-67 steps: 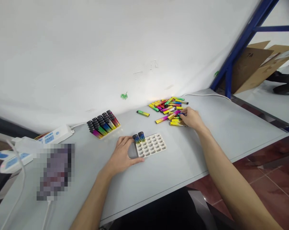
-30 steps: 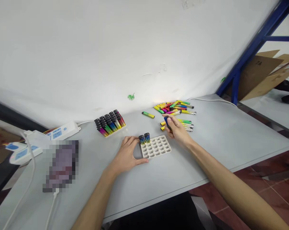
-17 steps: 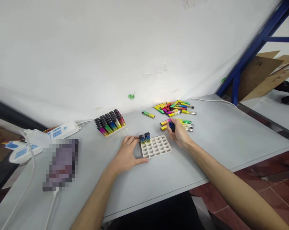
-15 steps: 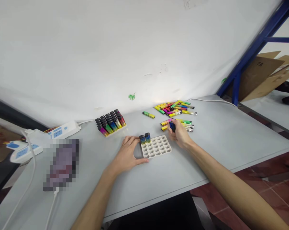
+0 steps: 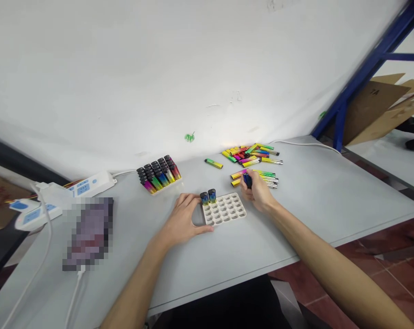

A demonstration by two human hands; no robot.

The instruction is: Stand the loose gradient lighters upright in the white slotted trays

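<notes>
A white tray [image 5: 227,211] with rows of holes lies on the grey table. Two blue-and-yellow lighters [image 5: 208,197] stand upright in its far left holes. My left hand [image 5: 183,219] steadies the tray's left side, thumb at the near corner and fingers by the far one. To the right of the tray, my right hand [image 5: 256,189] is closed around a dark blue lighter [image 5: 248,181], mostly hidden by the fingers. Just beyond that hand, several shiny coloured lighters [image 5: 239,174] lie flat.
A full tray of upright lighters [image 5: 160,175] stands at the back left. More lighters [image 5: 251,153] are heaped by the wall, with a green-yellow one [image 5: 214,163] apart. Power strips [image 5: 87,186], a blurred phone-like device [image 5: 90,233] and cables occupy the left.
The view shifts very slightly. Both hands and the lighters keep the same places.
</notes>
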